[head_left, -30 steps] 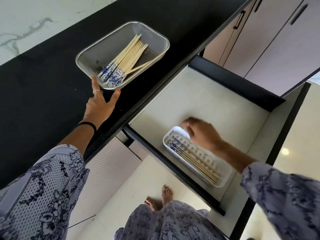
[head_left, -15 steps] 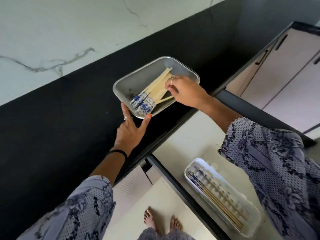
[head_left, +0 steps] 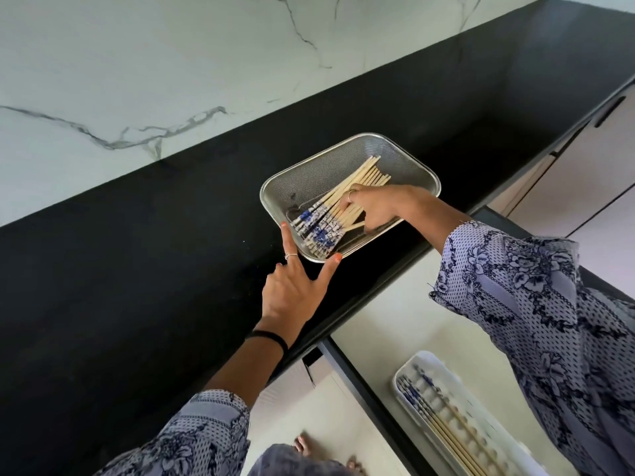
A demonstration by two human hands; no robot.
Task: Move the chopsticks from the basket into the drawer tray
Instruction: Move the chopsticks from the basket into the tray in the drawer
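Note:
A metal mesh basket sits on the black counter near its front edge. Inside lies a bundle of wooden chopsticks with blue-patterned ends pointing toward me. My right hand is inside the basket, its fingers curled over the middle of the chopsticks. My left hand rests on the counter with forefinger and thumb spread against the basket's near corner. Below, in the open drawer, a white tray holds a few chopsticks laid lengthwise.
The black counter runs along a white marble wall. The open drawer's pale floor lies at the lower right, with its dark front edge beside it. Cabinet doors stand at the right. My bare feet show below.
My right hand left the drawer tray and rose to the basket, then slid down over the chopsticks. The view tilted up toward the counter. My left hand stayed at the basket's corner.

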